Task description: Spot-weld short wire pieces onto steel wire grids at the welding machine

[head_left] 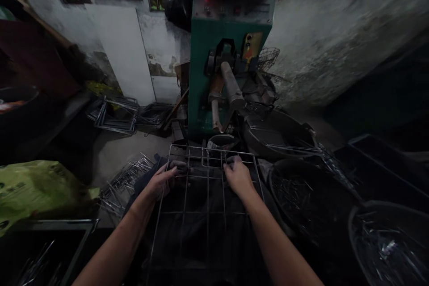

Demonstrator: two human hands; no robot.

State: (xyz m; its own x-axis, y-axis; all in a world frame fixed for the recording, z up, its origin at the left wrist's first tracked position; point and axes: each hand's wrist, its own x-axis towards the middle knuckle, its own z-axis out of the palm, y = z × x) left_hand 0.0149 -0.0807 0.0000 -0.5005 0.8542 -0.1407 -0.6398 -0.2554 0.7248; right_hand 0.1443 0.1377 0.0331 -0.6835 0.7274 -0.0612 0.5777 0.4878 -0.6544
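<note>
A wire grid rack (197,212) lies flat in front of me, its far edge near the green welding machine (228,53). My left hand (164,178) is closed around the rack's left side wire near the far corner. My right hand (237,174) is curled over the grid wires beside a small wire loop (214,158) at the far edge. The machine's arm (231,85) reaches down toward that far edge.
Stacked wire frames (125,181) lie on the floor at left, more racks (115,114) by the wall. A green sack (36,187) sits at left. Dark round tubs (301,192) holding wire pieces stand at right, another tub (389,241) at the lower right.
</note>
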